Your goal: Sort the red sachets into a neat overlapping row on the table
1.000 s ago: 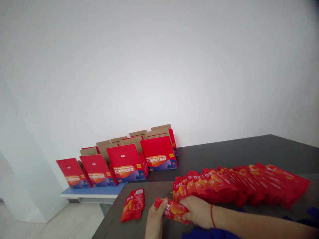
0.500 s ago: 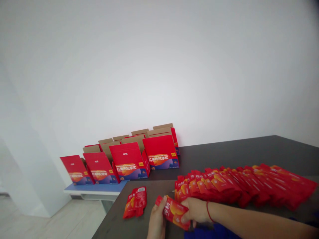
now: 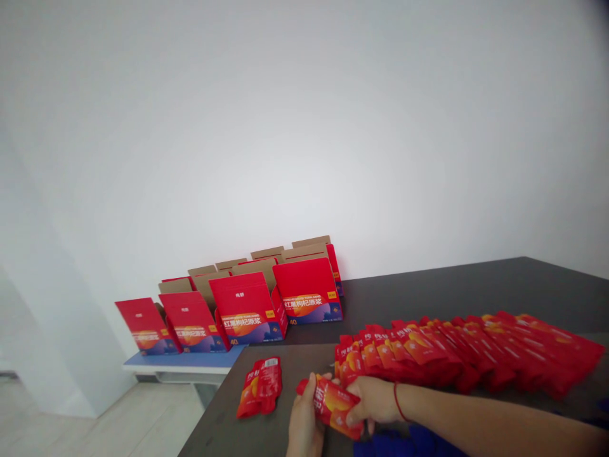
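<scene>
A red and orange pouch (image 3: 335, 407) is held tilted between both hands, just above the dark table. My left hand (image 3: 304, 416) grips its left end, thumb on the upper face. Closed on its right end is my right hand (image 3: 373, 401), with a red cord around the wrist. Whether more than one pouch is in the grip cannot be made out. Right behind my right hand lies a long row of overlapping red pouches (image 3: 423, 349). To the left of my left hand, a couple of pouches (image 3: 259, 387) rest together on the table.
Several open red cartons (image 3: 247, 308) with raised flaps stand at the back left, some on a blue-topped side table (image 3: 185, 360). The dark table (image 3: 428, 289) runs back to a pale wall (image 3: 295, 127). Blue cloth (image 3: 404, 442) shows at the bottom edge.
My left hand has shifted slightly right along the pouch, and more of its fingers show behind the pouch's top edge. My right hand keeps its hold.
</scene>
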The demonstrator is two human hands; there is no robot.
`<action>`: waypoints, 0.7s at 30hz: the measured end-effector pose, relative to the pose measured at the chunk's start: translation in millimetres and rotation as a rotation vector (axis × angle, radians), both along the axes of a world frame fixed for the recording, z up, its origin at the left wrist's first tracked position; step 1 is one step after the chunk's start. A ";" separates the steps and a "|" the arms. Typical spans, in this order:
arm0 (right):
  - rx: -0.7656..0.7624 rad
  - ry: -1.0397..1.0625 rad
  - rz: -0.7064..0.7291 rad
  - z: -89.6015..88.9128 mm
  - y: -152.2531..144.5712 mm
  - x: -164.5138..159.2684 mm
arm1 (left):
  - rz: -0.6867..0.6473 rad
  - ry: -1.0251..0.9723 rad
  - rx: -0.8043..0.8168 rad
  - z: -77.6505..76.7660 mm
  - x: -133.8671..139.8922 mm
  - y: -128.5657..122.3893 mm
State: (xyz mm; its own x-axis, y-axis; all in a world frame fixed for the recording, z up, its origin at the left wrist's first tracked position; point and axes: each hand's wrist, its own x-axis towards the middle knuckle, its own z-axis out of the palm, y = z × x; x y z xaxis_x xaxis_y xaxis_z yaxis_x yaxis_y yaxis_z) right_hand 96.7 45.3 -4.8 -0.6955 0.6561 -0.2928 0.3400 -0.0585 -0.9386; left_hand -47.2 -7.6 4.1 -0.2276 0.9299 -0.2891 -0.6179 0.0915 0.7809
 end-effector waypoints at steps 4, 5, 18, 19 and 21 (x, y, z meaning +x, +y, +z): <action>-0.149 0.150 0.164 12.6 -1.0 5.0 | -0.046 -0.037 -0.001 3.2 -4.8 0.3; -0.184 0.197 0.198 16.0 -1.5 6.1 | -0.041 -0.033 0.008 4.3 -6.8 0.7; -0.106 0.303 -0.431 28.4 -13.2 -13.4 | -0.511 0.521 0.107 -22.1 -0.8 11.8; -0.098 0.294 -0.405 30.6 -15.0 -13.1 | -0.508 0.530 0.121 -21.3 -1.1 9.9; -0.091 0.264 -0.358 34.3 -17.2 -10.4 | -0.475 0.532 0.141 -19.5 -2.8 6.5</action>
State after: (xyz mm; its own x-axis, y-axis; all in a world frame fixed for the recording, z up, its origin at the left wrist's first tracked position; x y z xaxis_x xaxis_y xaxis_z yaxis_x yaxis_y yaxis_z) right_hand 86.3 28.0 29.5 -0.4885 0.8485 -0.2033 0.0330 -0.2149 -0.9761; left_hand -50.0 -1.1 -15.4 0.1333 0.9836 -0.1214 -0.0699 0.1315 0.9889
